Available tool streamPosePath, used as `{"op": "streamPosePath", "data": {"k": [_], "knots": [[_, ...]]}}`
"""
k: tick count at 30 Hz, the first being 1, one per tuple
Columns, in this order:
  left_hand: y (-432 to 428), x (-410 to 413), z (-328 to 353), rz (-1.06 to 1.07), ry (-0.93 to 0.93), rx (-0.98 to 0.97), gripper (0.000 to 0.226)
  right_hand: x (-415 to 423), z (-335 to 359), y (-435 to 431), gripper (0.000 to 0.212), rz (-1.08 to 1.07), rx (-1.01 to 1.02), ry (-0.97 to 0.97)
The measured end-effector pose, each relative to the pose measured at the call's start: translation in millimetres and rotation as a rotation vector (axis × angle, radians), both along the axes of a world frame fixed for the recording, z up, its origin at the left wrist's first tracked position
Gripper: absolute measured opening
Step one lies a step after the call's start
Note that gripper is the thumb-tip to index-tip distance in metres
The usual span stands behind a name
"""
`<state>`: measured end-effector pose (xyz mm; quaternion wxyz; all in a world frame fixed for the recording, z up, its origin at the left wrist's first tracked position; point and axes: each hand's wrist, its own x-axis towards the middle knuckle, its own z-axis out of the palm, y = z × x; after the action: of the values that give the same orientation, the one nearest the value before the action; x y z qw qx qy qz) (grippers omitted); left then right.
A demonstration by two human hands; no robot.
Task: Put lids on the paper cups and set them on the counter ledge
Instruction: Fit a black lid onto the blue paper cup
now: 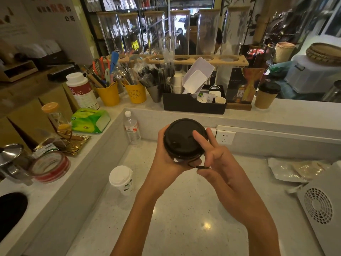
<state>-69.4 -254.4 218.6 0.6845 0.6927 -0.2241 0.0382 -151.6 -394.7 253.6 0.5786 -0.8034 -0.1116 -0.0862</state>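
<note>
Lidded cup [267, 97] on ledge [295, 109], far right

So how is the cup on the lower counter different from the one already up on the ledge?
The white-lidded cup has a white lid and a pale printed body; the brown cup has a black lid and a plain kraft-brown body. The white-lidded cup stands on the lower counter, left of the person's arms; the brown cup stands on the raised ledge, far right. Both are upright, lidded and untouched.
</note>
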Motion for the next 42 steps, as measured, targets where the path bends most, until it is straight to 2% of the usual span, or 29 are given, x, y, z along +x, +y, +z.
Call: {"op": "streamPosePath", "data": {"k": [2,4,8,11,17,21,23,25,29,36,42], "knots": [[-2,-7,0,0.045,0.055,-0.148,0.087,-1,0,4,0.016,0.021,0.011,-0.054],[-5,-12,0,0.111,0.012,-0.203,0.088,-1,0,6,0.013,0.055,0.078,-0.106],[-5,-11,3,0.206,-0.170,-0.086,0.091,3,-2,1,0.012,0.047,0.240,-0.175],[-4,-12,6,0.223,-0.230,0.000,0.088,6,-6,-1,0.020,-0.023,0.270,-0.179],[-2,-8,7,0.212,-0.175,-0.031,0.088,7,-7,5,0.015,0.015,0.237,-0.194],[-1,-8,2,0.182,-0.043,-0.122,0.088,7,-8,9,0.017,0.069,0.288,-0.202],[-2,-8,1,0.209,-0.048,-0.123,0.087,7,-9,10,0.016,0.054,0.306,-0.225],[-4,-8,0,0.250,-0.081,-0.076,0.087,9,-10,9,0.014,-0.006,0.292,-0.243],[-2,-9,-1,0.268,-0.142,0.091,0.086,12,-12,6,0.019,-0.154,0.115,-0.208],[0,-8,-6,0.347,-0.349,0.372,0.080,17,-22,12,0.019,-0.209,0.029,-0.157],[8,-2,-12,0.361,-0.453,0.376,0.083,18,-23,12,0.014,-0.174,0.125,-0.056]]}}
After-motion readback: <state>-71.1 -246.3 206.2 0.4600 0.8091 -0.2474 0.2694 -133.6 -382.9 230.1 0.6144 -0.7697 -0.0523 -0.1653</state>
